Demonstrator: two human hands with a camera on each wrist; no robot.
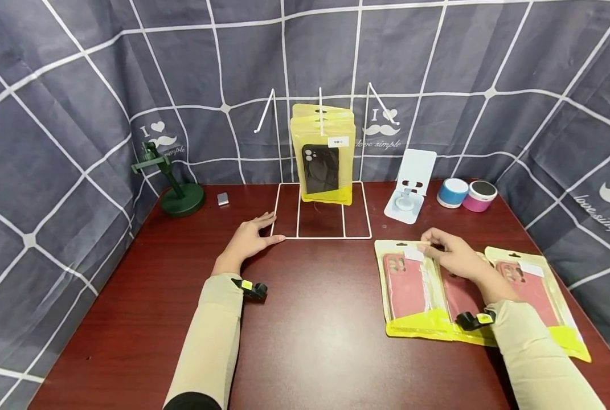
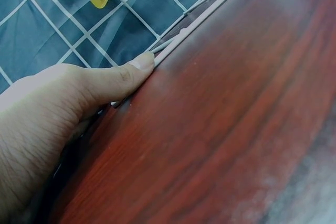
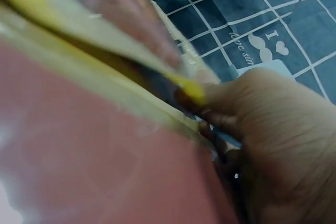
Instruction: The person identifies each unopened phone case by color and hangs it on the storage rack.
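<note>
While the white rack (image 1: 321,238) sits against the left hand (image 1: 249,240), whose fingers are straight, the right hand (image 1: 450,256) pinches the pink packet (image 1: 407,290) on its left by one corner. With so small a grip, it might slip.

A broad stretch of worktop (image 1: 310,330) between the forearms leaves room to pass from the near side up to the wire rack (image 1: 330,238). The left hand (image 1: 247,242) blocks the rack's front left corner. Hanging packets (image 1: 321,171) fill its middle, with gaps either side beneath the jutting outer prongs (image 1: 265,111). Right of it, a white stand (image 1: 416,168) and two speakers (image 1: 452,193) obstruct the back; the cloth (image 1: 181,68) closes the rear. Flat pink packets (image 1: 407,290) and the right hand (image 1: 450,253) occupy the right.
</note>
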